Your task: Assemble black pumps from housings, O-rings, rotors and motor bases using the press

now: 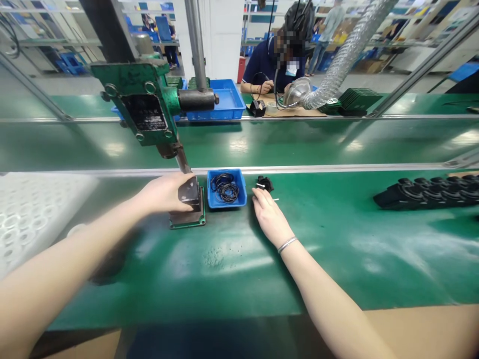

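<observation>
My left hand (167,193) is closed around a dark metal block (190,192), thumb in front and fingers behind. The block sits on the base (187,220) of the green bench press, under its shaft. My right hand (270,216) rests low over the bench, its fingers together and bent down beside a small black part (265,183). A thin white piece (261,185) shows at the fingertips, and another white end (276,200) sticks out right of the fingers. What lies under those fingers is hidden. Between my hands stands a blue bin (226,204) with black rubber rings (227,191).
The green press head (144,102) hangs above my left hand. White trays with round holes (30,214) lie at left, a row of black parts (430,193) at right. Beyond a metal rail, a co-worker (275,60) sits near a blue tray (224,99) and a silver duct (348,55).
</observation>
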The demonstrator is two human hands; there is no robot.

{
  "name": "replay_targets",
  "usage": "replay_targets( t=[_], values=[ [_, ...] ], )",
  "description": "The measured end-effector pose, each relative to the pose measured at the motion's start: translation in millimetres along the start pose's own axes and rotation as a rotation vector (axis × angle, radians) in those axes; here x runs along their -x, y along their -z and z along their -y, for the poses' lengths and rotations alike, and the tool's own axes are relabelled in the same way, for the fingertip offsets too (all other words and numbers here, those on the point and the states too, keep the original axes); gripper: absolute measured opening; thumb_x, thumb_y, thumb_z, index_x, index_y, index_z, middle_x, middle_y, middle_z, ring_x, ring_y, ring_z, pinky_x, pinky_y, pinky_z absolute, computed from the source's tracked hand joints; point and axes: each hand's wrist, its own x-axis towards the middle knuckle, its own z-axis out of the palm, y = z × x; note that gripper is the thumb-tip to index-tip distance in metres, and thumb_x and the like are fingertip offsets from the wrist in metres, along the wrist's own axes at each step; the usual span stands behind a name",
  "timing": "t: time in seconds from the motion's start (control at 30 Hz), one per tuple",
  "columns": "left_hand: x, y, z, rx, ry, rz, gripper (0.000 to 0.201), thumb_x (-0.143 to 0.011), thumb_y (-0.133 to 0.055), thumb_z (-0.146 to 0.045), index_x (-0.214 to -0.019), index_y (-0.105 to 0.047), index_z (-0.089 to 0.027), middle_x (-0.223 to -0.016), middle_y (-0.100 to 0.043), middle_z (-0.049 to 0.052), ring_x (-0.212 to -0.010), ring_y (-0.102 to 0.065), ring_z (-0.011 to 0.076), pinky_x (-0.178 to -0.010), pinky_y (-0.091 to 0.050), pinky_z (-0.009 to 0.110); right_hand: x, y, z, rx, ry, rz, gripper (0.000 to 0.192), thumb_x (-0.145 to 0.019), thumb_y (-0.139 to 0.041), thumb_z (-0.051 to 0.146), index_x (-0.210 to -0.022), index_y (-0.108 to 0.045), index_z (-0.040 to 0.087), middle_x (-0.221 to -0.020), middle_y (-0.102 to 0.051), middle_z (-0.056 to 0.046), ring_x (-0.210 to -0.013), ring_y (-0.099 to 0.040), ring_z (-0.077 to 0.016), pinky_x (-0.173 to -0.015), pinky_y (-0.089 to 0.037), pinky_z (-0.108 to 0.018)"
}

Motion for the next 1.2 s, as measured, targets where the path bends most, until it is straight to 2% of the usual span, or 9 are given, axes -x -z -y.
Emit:
replay_targets(
  t=[0.33,0.5,0.63,0.77,0.83,0.93,1.03,1.1,1.2],
  values=[
    [0.0,2.7,-1.6,-0.008,-0.011,0.028,0.094,-0.071,-0.072,-0.056,-0.149,-0.038,-0.018,-0.142,-0.056,0.015,-0.126,-0.056,0.0344,-0.104,-0.045,0.041,-0.6,9.2,4.6,0.058,0.051,-0.007,0.035,-0.097,-0.037,0.008,-0.114,-0.067,0.011,-0.132,-0.060,-0.018,-0.131,-0.052,-0.0306,-0.116,-0.044,-0.049],
    [0.9,3.8,1.5,0.006,-0.048,0.025,0.093,-0.068,-0.075,-0.056,-0.146,-0.042,-0.018,-0.135,-0.060,0.015,-0.122,-0.058,0.0352,-0.099,-0.048,0.040,-0.9,32.6,1.2,-0.089,-0.016,-0.189,0.022,-0.096,-0.052,0.019,-0.109,-0.069,0.017,-0.129,-0.060,-0.016,-0.126,-0.054,-0.0300,-0.106,-0.049,-0.055],
    [1.9,3.9,2.1,0.002,-0.046,0.007,0.091,-0.067,-0.076,-0.056,-0.143,-0.044,-0.019,-0.130,-0.062,0.014,-0.117,-0.061,0.0348,-0.093,-0.049,0.039,-7.5,62.4,6.2,-0.485,-0.260,-0.313,0.018,-0.084,-0.073,0.030,-0.101,-0.070,0.023,-0.136,-0.057,-0.011,-0.131,-0.051,-0.0289,-0.112,-0.042,-0.057],
    [-0.8,2.2,-1.2,0.032,-0.054,0.021,0.097,-0.065,-0.078,-0.058,-0.145,-0.041,-0.019,-0.127,-0.062,0.015,-0.115,-0.060,0.0346,-0.092,-0.049,0.039,-18.0,80.1,30.6,-1.156,-0.480,-0.275,0.022,-0.076,-0.081,0.029,-0.092,-0.068,0.023,-0.135,-0.060,-0.009,-0.128,-0.057,-0.0275,-0.113,-0.040,-0.055],
    [4.2,8.3,-1.1,0.049,-0.058,0.017,0.108,-0.062,-0.080,-0.061,-0.150,-0.034,-0.018,-0.134,-0.056,0.018,-0.122,-0.056,0.0372,-0.096,-0.047,0.041,-21.0,80.7,46.8,-1.342,-0.551,-0.236,0.022,-0.073,-0.083,0.028,-0.087,-0.067,0.023,-0.129,-0.065,-0.007,-0.123,-0.062,-0.0270,-0.114,-0.040,-0.054],
    [38.8,30.3,7.6,0.067,-0.048,-0.117,0.123,-0.060,-0.081,-0.065,-0.156,-0.021,-0.015,-0.147,-0.041,0.024,-0.136,-0.043,0.0402,-0.107,-0.041,0.046,-17.4,74.9,67.4,-1.453,-0.661,-0.203,0.023,-0.073,-0.084,0.033,-0.088,-0.069,0.023,-0.117,-0.070,-0.004,-0.117,-0.065,-0.0268,-0.117,-0.037,-0.052],
    [110.9,47.6,22.2,0.091,0.016,-0.273,0.119,-0.069,-0.075,-0.065,-0.158,-0.012,-0.020,-0.154,-0.034,0.020,-0.141,-0.036,0.0371,-0.115,-0.034,0.049,-6.7,66.6,78.6,-1.546,-0.788,-0.133,0.029,-0.073,-0.083,0.041,-0.092,-0.071,0.023,-0.108,-0.074,-0.003,-0.113,-0.068,-0.0286,-0.117,-0.038,-0.051],
    [166.1,41.5,31.2,0.099,0.084,-0.237,0.113,-0.071,-0.074,-0.064,-0.158,-0.013,-0.027,-0.156,-0.034,0.016,-0.143,-0.035,0.0373,-0.115,-0.035,0.052,-1.0,60.5,83.1,-1.634,-0.881,-0.082,0.031,-0.073,-0.081,0.045,-0.092,-0.072,0.022,-0.104,-0.075,-0.004,-0.110,-0.069,-0.0302,-0.114,-0.044,-0.049],
    [229.2,4.0,43.8,0.062,0.158,-0.152,0.094,-0.080,-0.071,-0.054,-0.156,-0.024,-0.028,-0.156,-0.039,0.014,-0.146,-0.031,0.0391,-0.117,-0.028,0.062,-1.0,50.7,91.6,-1.749,-1.015,-0.021,0.035,-0.075,-0.079,0.048,-0.092,-0.074,0.018,-0.102,-0.076,-0.007,-0.109,-0.070,-0.0307,-0.110,-0.050,-0.045]
  ],
)
